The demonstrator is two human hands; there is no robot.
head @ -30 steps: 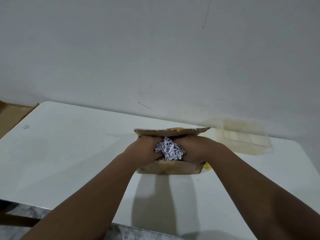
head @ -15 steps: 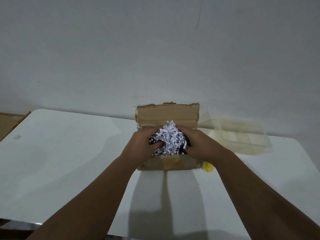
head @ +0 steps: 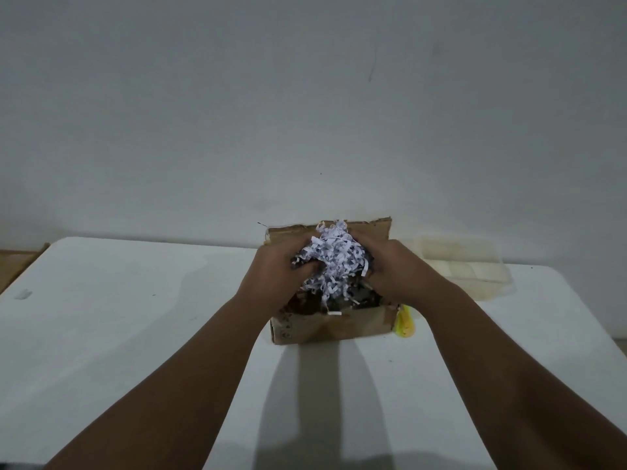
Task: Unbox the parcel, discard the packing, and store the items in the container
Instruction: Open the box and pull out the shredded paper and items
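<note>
Parcel (head: 330, 325), an opened cardboard box, sits on the white desk (head: 118, 317) straight ahead of the person, its long side running left to right and its back flap standing up against the wall. Left hand (head: 278, 271) and right hand (head: 395, 271) are cupped and pressed inward on a wad of shredded paper (head: 334, 262) raised just above the box opening. With the clear container (head: 464, 269) just beside the box on the right, the right hand is nearer to it; no place for the packing shows.
</note>
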